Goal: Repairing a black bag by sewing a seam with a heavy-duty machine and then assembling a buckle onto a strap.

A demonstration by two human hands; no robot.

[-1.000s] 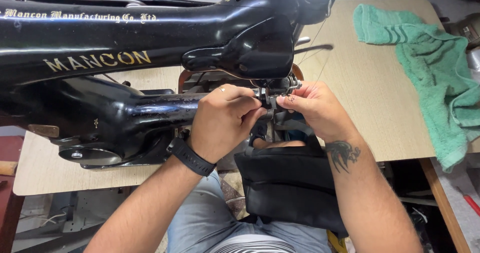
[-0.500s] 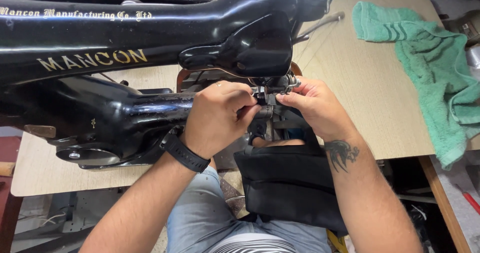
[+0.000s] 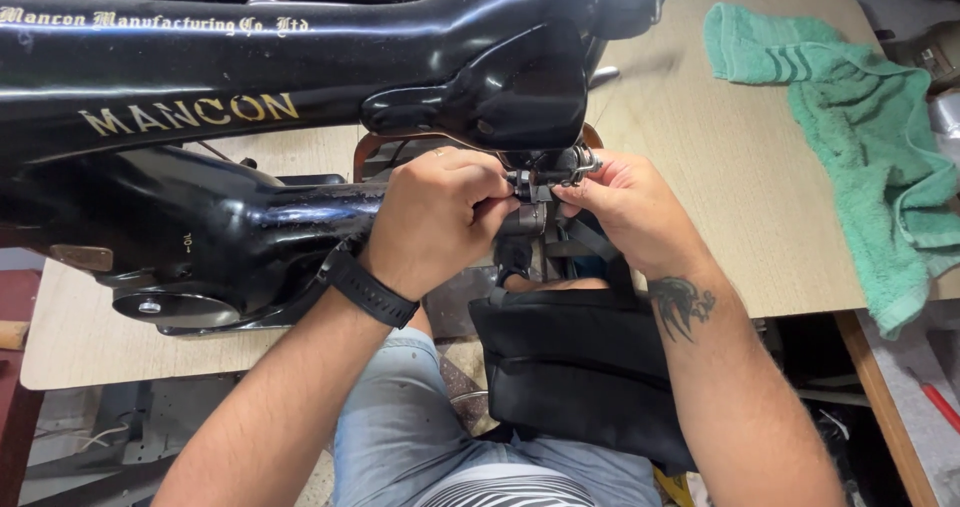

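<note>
While machine [image 3: 250, 117] stays, hands [image 3: 440, 217] (both) remain pinching.

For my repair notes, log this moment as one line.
left hand: pinching small metal part | right hand: same part | black sewing machine: on table | green towel: right

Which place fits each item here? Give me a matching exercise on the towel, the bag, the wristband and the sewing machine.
Items:
1. towel
2. bag
3. wristband
4. sewing machine

Places:
A. on the left forearm
B. lying on its side across the table's left part
C. spread at the table's right edge
D. on the lap, below the hands

Pairs: 1-C, 2-D, 3-A, 4-B
</note>
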